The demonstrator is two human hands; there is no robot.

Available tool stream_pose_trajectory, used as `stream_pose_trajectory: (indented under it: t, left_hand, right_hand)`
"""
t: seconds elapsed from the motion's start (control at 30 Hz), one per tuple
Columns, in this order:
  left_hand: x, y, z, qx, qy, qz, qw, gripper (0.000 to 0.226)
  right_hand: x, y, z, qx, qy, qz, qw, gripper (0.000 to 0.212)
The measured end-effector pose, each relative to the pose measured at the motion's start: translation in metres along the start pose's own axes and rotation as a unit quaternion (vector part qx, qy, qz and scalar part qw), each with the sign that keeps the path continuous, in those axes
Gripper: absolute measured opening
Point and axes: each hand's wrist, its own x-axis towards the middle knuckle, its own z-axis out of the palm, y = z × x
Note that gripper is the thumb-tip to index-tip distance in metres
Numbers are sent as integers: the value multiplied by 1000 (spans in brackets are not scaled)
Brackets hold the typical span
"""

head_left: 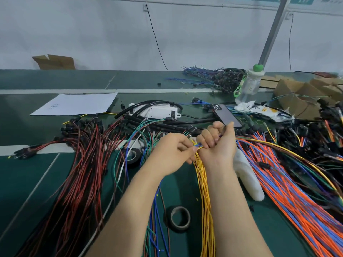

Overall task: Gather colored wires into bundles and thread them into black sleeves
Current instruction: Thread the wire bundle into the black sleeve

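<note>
Two hands work over the green table [27, 182], close together near its middle. The left hand [172, 154] pinches the upper ends of a bundle of yellow wires [204, 191], where a few blue strands are mixed in. The right hand [217, 143] is curled round the same bundle just above that point, with the thumb pointing up. Something dark shows between its thumb and forefinger, but I cannot tell if it is a sleeve. The yellow bundle hangs down from both hands, between the two forearms, toward the near edge.

Several black sleeves [193, 121] lie behind the hands; they overlap, so I cannot count them exactly. Two rolls of black tape are on the table: one [180, 218] lies flat near the left forearm, the other [132, 155] is further back, to the left of the left hand.

There is one large spread of red and black wires [83, 164] on the left and one of orange and blue wires [287, 182] on the right. One white glove [246, 175] lies just beside the right forearm. Behind the hands I see one phone [225, 115], one white box [163, 111], one sheet of paper [78, 103] and one clear bottle [248, 86] with a green cap.
</note>
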Motion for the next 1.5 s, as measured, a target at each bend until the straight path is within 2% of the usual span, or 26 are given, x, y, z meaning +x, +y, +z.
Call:
stream_pose_trajectory:
  t: [0.13, 0.2, 0.27, 0.3, 0.37, 0.43, 0.47, 0.57, 0.67, 0.73, 0.83, 0.93, 1.0, 1.07, 1.17, 1.3, 1.4, 1.5]
  left_hand:
    - [33, -4, -2, -16, -26, -2, 1000, 11]
    - [60, -17, -12, 71, 50, -21, 996, 16]
    - [87, -35, -17, 214, 123, -62, 967, 30]
    - [98, -45, -16, 273, 124, -81, 951, 37]
    - [115, -59, -6, 366, 69, -111, 921, 46]
    - [127, -68, 6, 415, 22, -127, 901, 47]
    - [133, -71, 9, 426, 23, -125, 896, 45]
    - [142, -68, 7, 435, 89, -84, 892, 29]
    - [143, -57, 0, 404, 162, -24, 900, 26]
    - [140, -41, -10, 365, 211, 22, 907, 24]
    - [131, 1, -28, 251, 258, 124, 925, 24]
    - [109, 52, -41, 193, 235, 247, 920, 32]
    - [96, 80, -48, 181, 211, 259, 925, 39]
    - [80, 91, -56, 241, 175, 231, 926, 46]
    - [53, 81, -62, 315, 105, 176, 927, 45]
    - [12, 43, -57, 312, 53, 85, 945, 44]
    - [-13, 20, -54, 315, 47, 53, 946, 44]
    - [-32, 6, -55, 303, 35, 28, 952, 44]
  right_hand:
    - [17, -14, -3, -6, 34, -53, 998, 52]
    - [24, -22, -4, -7, 43, -80, 996, 53]
    - [30, -28, -5, -16, 48, -99, 994, 53]
    - [32, -28, -5, -21, 49, -104, 993, 54]
    - [37, -26, -7, -29, 55, -111, 992, 53]
    - [40, -25, -8, -32, 67, -113, 991, 53]
    - [42, -24, -9, -32, 71, -113, 990, 53]
    - [45, -24, -11, -32, 81, -115, 989, 54]
    - [46, -25, -13, -35, 83, -116, 989, 53]
    - [46, -26, -13, -34, 82, -114, 989, 53]
    - [45, -26, -11, -32, 85, -111, 990, 53]
    - [38, -26, -6, -33, 77, -97, 992, 53]
    - [33, -27, -2, -39, 59, -82, 994, 52]
    - [24, -27, 2, -51, 34, -68, 996, 54]
    - [7, -27, 4, -92, 0, -50, 994, 59]
    - [-16, -16, 6, -201, 12, -20, 979, 50]
    - [-29, -4, 3, -280, 16, 1, 960, 37]
    - [-36, 2, 0, -318, 12, 29, 948, 34]
